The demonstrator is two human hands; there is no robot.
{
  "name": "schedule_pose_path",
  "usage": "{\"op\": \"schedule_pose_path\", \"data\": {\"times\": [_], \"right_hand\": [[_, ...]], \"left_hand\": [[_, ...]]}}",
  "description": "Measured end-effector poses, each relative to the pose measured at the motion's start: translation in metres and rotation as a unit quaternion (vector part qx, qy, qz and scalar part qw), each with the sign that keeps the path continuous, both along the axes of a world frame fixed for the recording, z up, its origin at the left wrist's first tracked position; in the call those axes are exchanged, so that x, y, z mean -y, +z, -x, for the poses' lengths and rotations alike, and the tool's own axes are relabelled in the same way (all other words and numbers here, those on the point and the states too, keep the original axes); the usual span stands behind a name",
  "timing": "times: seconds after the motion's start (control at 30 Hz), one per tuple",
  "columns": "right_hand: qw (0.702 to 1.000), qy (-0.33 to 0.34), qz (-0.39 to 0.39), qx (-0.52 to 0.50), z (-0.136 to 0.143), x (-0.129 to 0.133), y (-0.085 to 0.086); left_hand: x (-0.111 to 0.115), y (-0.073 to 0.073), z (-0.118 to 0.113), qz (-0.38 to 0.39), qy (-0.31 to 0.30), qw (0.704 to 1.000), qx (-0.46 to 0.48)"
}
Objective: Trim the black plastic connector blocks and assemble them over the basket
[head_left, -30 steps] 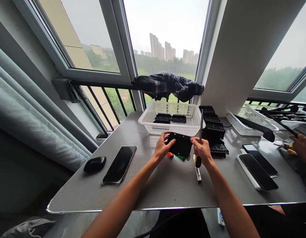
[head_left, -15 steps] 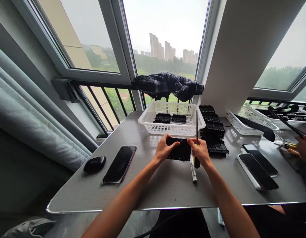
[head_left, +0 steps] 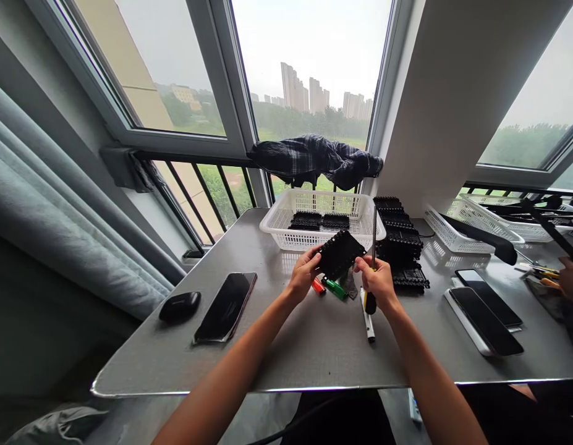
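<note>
Looks out at the top of the frame through a window (head_left: pixel 314 49), with a plaid cloth (head_left: pixel 314 157) over the railing beneath. Shows a grey table (head_left: pixel 309 358) across the middle and lower frame. Holds a black plate (head_left: pixel 340 254) tilted at the centre, above the table and in front of a white basket (head_left: pixel 322 241) with black parts inside. Has the left hand (head_left: pixel 307 269) curled shut on the plate's left edge, thumb on its face. Has the right hand (head_left: pixel 379 285) wrapped around a screwdriver (head_left: pixel 370 303), shaft upward, with fingertips at the plate's right corner. Includes a red lighter (head_left: pixel 319 286) and a green lighter (head_left: pixel 335 288) just below the plate, and a marker (head_left: pixel 369 327) below the right hand. Shows a pile of black parts (head_left: pixel 400 241) right of the basket, and a phone (head_left: pixel 225 307) beside a black case (head_left: pixel 179 307) at lower left.
</note>
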State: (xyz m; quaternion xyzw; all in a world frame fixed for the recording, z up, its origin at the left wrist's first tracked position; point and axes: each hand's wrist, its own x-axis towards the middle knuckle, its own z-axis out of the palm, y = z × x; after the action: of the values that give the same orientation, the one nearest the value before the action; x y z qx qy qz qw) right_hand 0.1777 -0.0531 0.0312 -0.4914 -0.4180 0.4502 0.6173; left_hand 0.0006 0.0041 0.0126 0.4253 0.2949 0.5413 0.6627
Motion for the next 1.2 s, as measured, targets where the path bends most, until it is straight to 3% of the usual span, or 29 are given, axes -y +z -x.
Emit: {"op": "schedule_pose_path", "data": {"times": [0.13,0.37,0.5,0.73,0.87,1.0,1.2], "right_hand": [[0.999,-0.03,-0.012,-0.02,-0.005,-0.001,0.001],[0.999,-0.044,-0.011,-0.012,-0.004,0.0,0.002],[0.998,-0.038,-0.027,0.039,-0.004,0.0,0.0],[0.98,-0.09,-0.072,0.164,-0.007,-0.002,-0.005],[0.981,-0.064,-0.069,0.169,-0.005,0.0,-0.004],[0.989,-0.045,-0.064,0.122,-0.002,0.004,0.001],[0.99,0.134,-0.051,0.0,0.011,0.016,0.01]], "left_hand": [[0.006,0.007,0.003,-0.013,-0.027,0.998,-0.06],[0.011,0.01,0.002,-0.045,-0.006,0.991,-0.128],[0.012,0.009,0.0,-0.05,-0.019,0.989,-0.138],[0.014,0.007,-0.003,-0.082,-0.031,0.985,-0.15],[0.018,0.01,-0.004,-0.094,-0.007,0.98,-0.174],[0.02,0.011,-0.004,-0.105,0.07,0.975,-0.182],[0.017,0.009,-0.003,-0.12,0.145,0.969,-0.159]]}}
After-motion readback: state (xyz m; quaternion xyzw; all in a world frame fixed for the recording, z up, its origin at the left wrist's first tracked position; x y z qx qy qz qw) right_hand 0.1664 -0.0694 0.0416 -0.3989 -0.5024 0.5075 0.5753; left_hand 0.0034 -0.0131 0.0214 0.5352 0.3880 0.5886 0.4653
